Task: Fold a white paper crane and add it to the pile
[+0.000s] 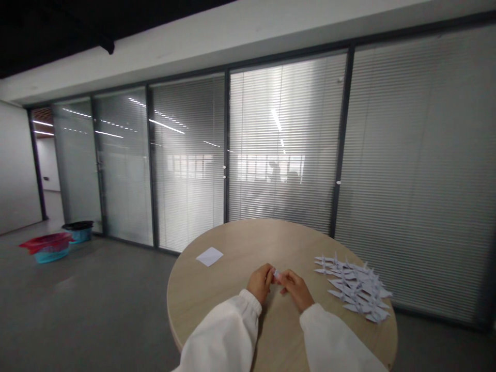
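Observation:
Over the middle of the round wooden table (271, 235), my left hand (260, 281) and my right hand (295, 287) meet at the fingertips. Both are closed on a small piece of folded white paper (276, 274), mostly hidden by the fingers. Its folded shape is too small to make out. To the right lies a cluster of several white folded paper cranes (354, 287), set close together. A flat square of white paper (210, 257) rests on the table's left side.
The table's curved edge borders the grey floor (127, 310). A glass partition with blinds (287, 129) stands behind it. Two bins stand on the floor at the far left, one with a red liner (48, 242), one with a black liner (78, 226).

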{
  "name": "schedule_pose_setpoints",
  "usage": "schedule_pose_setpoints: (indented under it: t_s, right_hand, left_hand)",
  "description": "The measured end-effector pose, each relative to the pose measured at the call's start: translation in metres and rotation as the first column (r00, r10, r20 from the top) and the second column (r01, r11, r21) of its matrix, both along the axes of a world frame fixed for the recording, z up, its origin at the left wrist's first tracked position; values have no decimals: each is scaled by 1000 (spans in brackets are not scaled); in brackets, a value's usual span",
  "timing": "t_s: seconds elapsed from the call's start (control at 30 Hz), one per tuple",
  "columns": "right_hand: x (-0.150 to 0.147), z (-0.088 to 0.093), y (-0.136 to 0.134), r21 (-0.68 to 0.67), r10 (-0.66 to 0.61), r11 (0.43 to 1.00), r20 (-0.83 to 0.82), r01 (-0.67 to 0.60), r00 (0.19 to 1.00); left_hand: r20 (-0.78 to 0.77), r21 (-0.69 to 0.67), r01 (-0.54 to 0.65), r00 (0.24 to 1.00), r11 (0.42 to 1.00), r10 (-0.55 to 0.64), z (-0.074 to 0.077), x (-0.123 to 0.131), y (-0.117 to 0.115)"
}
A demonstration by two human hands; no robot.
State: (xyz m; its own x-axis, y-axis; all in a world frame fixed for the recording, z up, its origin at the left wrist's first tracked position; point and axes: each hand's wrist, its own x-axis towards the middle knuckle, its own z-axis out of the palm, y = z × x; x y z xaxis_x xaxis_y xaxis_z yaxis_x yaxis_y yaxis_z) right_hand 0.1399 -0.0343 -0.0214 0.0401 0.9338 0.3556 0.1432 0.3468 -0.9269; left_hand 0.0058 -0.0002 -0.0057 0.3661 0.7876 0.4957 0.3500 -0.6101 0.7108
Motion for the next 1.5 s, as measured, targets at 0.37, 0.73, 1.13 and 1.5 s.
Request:
schedule_pose_setpoints:
  t_s: [0.37,0.73,1.13,1.5]
  right_hand:
    - [3,-3,2,4,63,998,0,-63,998]
    - [0,0,-1,-67,110,991,-50,-113,993]
    - [-1,6,-4,-50,136,989,-43,-138,990]
    - [1,5,-6,-65,218,970,-190,-234,957]
  left_hand:
    - [-19,89,-84,996,993,86,0,0,-1]
    - [40,38,-32,999,999,31,-1,-2,2]
    - [-5,44,-46,999,998,46,3,1,-4]
    - [235,-315,159,968,936,-85,3,5,0]
